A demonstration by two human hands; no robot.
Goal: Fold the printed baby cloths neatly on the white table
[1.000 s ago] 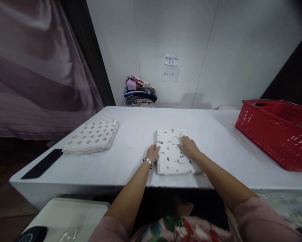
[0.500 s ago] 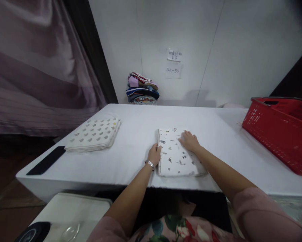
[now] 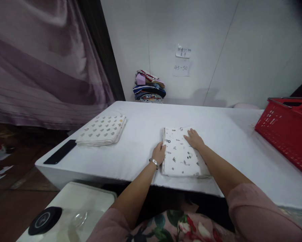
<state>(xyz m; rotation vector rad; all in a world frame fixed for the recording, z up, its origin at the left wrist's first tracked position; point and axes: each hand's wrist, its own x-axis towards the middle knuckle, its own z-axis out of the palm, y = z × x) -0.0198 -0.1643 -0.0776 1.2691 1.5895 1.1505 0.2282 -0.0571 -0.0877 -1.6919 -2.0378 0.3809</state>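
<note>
Right hand: has slid a little toward the far right corner of the cloth over the last second; it lies palm down on top, fingers loosely spread, pressing or resting but gripping nothing.
Left hand: at the left edge of the cloth, as a second ago, thumb and fingers against the fold; whether they pinch it or only steady it, I cannot tell.
View: turned leftward, so the basket now sits farther right and runs out of sight.
Cloth: folded into a flat layered rectangle, white with small grey prints, on the table near its front edge, between the two hands.
Second cloth: folded, white with rows of grey motifs and one yellow one, lying to the left, well apart from both hands.
Black slab: flat on the table's left end, just beside the second cloth.
Basket: red, perforated, on the right of the table.
Pile: folded coloured fabrics at the far edge, by the wall.
Notes: two papers on the wall, the lower reading "45-50".
Bracelet: silvery, on the left wrist.
Curtain: mauve, hanging at left.
Black disc: on a white surface below the table, at lower left.
</note>
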